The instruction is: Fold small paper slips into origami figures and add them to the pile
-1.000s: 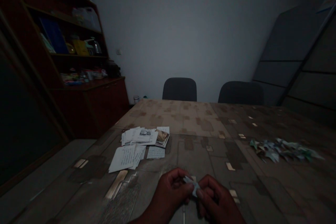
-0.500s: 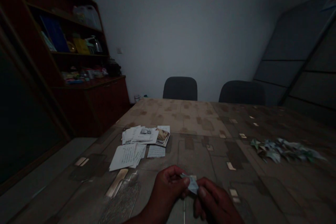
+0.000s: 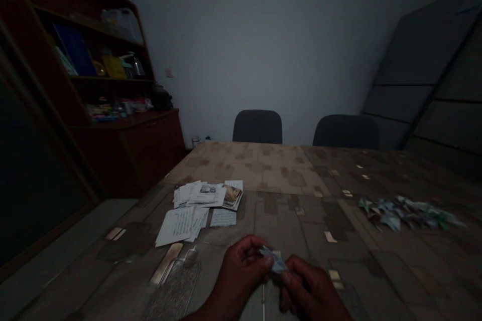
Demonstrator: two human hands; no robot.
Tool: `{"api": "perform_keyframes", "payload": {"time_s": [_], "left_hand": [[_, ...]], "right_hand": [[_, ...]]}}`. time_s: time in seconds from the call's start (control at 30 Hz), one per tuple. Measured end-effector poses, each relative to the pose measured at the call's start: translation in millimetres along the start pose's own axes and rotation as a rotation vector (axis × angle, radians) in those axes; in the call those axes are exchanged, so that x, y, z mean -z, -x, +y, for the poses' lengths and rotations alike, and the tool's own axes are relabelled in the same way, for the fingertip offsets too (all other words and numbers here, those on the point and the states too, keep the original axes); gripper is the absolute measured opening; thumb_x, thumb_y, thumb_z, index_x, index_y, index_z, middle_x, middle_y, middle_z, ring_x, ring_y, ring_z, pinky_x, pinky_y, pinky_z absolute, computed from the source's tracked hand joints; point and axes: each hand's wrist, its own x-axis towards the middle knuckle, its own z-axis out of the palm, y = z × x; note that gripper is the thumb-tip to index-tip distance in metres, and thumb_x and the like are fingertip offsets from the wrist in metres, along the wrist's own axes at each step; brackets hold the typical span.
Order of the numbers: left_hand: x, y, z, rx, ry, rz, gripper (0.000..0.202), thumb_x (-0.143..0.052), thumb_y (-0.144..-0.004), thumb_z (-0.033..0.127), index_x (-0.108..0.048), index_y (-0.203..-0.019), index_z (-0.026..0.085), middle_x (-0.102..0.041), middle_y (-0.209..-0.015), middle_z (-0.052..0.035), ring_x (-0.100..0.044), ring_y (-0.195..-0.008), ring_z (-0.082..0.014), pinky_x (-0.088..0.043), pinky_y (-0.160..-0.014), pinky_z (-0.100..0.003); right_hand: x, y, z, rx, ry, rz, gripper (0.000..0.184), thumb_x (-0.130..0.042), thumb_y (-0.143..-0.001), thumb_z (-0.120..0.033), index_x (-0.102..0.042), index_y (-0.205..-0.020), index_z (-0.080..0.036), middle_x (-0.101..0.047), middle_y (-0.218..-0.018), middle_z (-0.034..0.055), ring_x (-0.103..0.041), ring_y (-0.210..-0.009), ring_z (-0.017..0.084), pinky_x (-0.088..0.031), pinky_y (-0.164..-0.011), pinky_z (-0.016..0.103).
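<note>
Low in the middle of the head view, both my hands pinch one small folded piece of pale paper [image 3: 274,260] just above the table. My left hand [image 3: 243,271] grips its left side with fingers curled. My right hand [image 3: 307,288] holds its right side between thumb and fingertips. A heap of folded paper shapes [image 3: 406,212] lies on the table to the right, well away from my hands. Loose paper sheets and printed cards [image 3: 199,208] are spread on the table to the left of my hands.
The large table [image 3: 286,180] has a brown patterned cover. Two dark chairs [image 3: 257,127] [image 3: 345,132] stand at its far edge. A wooden shelf cabinet [image 3: 109,110] with assorted items fills the left wall. Grey panels [image 3: 425,70] lean at the right. The room is dim.
My fingers have shifted slightly on the small paper piece, which sits a little higher between my hands. Nothing else on the table has moved.
</note>
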Motion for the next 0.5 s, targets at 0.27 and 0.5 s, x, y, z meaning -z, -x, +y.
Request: {"api": "perform_keyframes", "payload": {"time_s": [0.27,0.5], "left_hand": [[4.5,-1,-2,-0.014,0.021,0.059,0.043,-0.09,-0.048,0.04,-0.062,-0.068,0.014,-0.063,-0.053,0.0012,-0.055,-0.049,-0.0106,-0.041,-0.049,-0.02],[9.8,-4,-16,-0.011,0.086,0.037,0.036,-0.086,-0.06,0.037,-0.063,-0.076,0.013,-0.064,-0.056,-0.0002,-0.055,-0.05,-0.0105,-0.041,-0.051,-0.02]], "right_hand": [[5,0,-7,0.015,0.019,0.042,0.053,-0.048,-0.085,-0.067,-0.057,-0.063,-0.019,-0.06,-0.056,0.0007,-0.052,-0.054,0.015,-0.035,-0.054,0.024],[8,0,-6,0.074,0.199,0.076,0.051,-0.043,-0.09,-0.06,-0.058,-0.064,-0.019,-0.059,-0.056,0.0012,-0.052,-0.054,0.015,-0.032,-0.052,0.025]]}}
